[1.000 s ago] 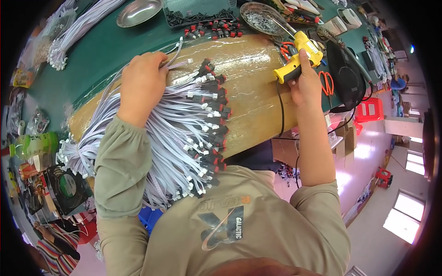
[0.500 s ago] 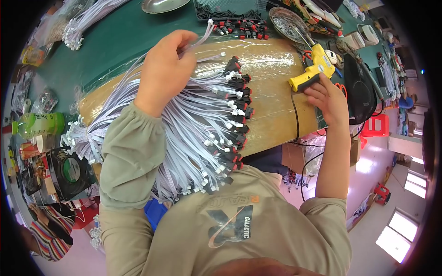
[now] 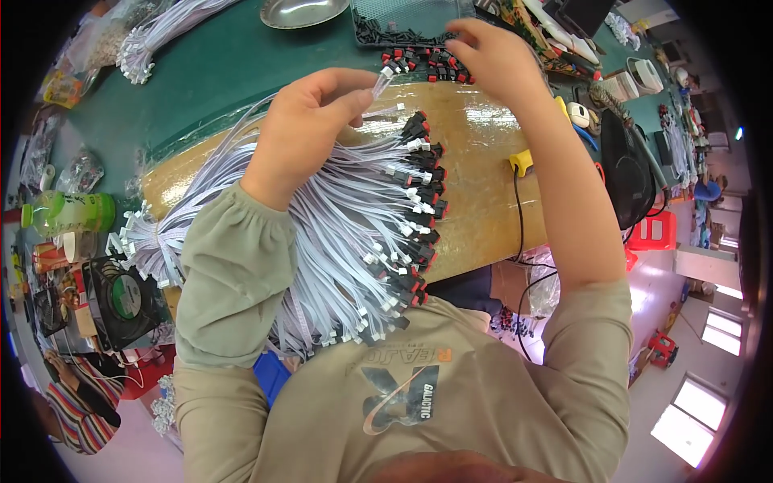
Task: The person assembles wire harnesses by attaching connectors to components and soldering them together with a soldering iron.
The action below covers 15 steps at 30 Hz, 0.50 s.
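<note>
My left hand (image 3: 310, 121) pinches one thin white cable with a small clear plug (image 3: 385, 74) at its tip, lifted above a large fanned bundle of white cables (image 3: 354, 233) ending in red-and-black connectors. The bundle lies on a tan tape-wrapped board (image 3: 475, 209). My right hand (image 3: 491, 56) hovers over a heap of loose red-and-black connectors (image 3: 423, 64) at the board's far edge; its fingertips are turned away from view. A yellow hand tool (image 3: 522, 161) with a black cord lies on the board, partly hidden behind my right forearm.
The green table (image 3: 217, 72) carries a metal dish (image 3: 306, 10), a black parts tray (image 3: 403, 20) and another white cable bundle (image 3: 161, 36). At left stand a green bottle (image 3: 68, 211) and a black fan (image 3: 121, 298). A black bag (image 3: 624, 173) and a red stool (image 3: 652, 233) are at right.
My right hand has let go of the yellow tool, which now lies on the board, and moved left over the loose connectors. My left hand has lifted a single cable from the bundle.
</note>
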Motion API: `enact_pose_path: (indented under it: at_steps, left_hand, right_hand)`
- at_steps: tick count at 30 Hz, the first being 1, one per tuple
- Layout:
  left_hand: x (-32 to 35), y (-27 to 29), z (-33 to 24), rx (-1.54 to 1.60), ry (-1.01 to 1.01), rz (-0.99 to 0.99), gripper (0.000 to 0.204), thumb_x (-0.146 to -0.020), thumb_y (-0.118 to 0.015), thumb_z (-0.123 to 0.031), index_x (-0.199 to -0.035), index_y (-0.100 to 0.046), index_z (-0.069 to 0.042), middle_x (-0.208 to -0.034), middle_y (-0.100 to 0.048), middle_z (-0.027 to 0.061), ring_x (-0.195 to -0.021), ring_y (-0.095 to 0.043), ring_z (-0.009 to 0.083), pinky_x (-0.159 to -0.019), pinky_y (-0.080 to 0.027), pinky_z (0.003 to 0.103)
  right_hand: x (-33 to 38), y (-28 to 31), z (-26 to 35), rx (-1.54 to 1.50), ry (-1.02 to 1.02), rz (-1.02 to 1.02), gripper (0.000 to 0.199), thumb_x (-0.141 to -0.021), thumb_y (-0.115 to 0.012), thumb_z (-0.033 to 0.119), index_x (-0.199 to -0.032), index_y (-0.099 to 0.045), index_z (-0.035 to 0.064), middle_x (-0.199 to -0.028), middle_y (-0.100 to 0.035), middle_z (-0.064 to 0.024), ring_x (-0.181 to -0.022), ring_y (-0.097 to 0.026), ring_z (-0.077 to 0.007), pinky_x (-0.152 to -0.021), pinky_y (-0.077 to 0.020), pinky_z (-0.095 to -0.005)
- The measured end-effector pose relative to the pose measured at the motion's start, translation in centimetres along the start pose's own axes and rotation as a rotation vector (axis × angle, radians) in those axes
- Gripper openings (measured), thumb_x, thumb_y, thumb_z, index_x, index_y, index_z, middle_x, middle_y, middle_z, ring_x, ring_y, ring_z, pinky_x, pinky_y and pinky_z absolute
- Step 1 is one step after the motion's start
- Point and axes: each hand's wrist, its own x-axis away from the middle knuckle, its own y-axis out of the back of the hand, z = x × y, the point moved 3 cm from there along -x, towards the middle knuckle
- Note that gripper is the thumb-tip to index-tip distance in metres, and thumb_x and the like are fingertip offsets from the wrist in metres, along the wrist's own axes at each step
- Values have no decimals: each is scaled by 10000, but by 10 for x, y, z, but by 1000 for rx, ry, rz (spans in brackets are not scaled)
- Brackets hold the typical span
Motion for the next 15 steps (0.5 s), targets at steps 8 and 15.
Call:
enact_pose_path:
  at_steps: [8,15]
  left_hand:
    - [-2,6,5,-88,53,74,308,-865,-641,-152,-1121,-631,20,-930,-663,43,-823,-572,101,-716,-463,250]
    - [-4,9,5,-4,49,-101,228,-874,-633,-130,-1048,-607,15,-900,-652,71,-825,-610,129,-665,-492,271]
  right_hand:
    - [-81,-47,-3,354,1,395,383,-831,-680,230,-1183,-611,95,-940,-686,-95,-868,-652,-204,-776,-503,-319]
    - [-70,-32,14,293,71,271,183,-765,-648,211,-902,-740,130,-876,-696,-146,-841,-667,-305,-778,-516,-397]
